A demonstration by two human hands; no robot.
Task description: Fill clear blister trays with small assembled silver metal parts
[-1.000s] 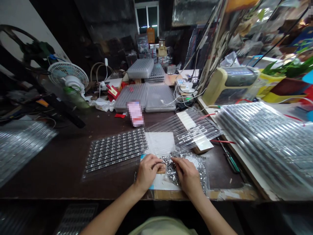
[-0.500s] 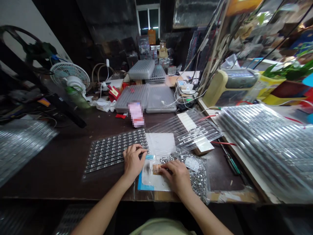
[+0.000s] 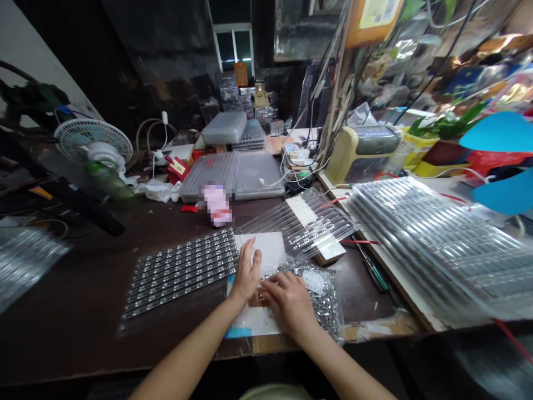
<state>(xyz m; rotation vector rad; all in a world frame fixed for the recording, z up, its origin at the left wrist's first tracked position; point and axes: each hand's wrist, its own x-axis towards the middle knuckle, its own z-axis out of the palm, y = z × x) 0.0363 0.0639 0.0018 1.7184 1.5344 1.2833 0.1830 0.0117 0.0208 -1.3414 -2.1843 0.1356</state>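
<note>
My left hand (image 3: 246,275) is raised over the white sheet, its fingers stretched up and the thumb apart, holding nothing. Beside it, my right hand (image 3: 289,303) bends its fingers down at a small orange-brown piece (image 3: 257,298) on the white and blue sheet (image 3: 239,332); the fingertips are closed and what they pinch is hidden. Under and right of that hand lies a clear bag of small shiny metal parts (image 3: 328,305). To the left rests a ridged tray (image 3: 183,269) with rows of small metal pieces.
A clear ridged tray with a white strip (image 3: 318,228) lies behind the bag. Stacked clear trays (image 3: 428,244) fill the right side. A screwdriver with a green handle (image 3: 377,275) lies between. Farther back are a pink blurred item (image 3: 216,204), closed trays (image 3: 258,175) and a fan (image 3: 94,141).
My left hand has left the edge of the ridged tray, moved right toward my right hand, and its fingers have straightened. My right hand stays at the orange-brown piece. The view has turned rightward.
</note>
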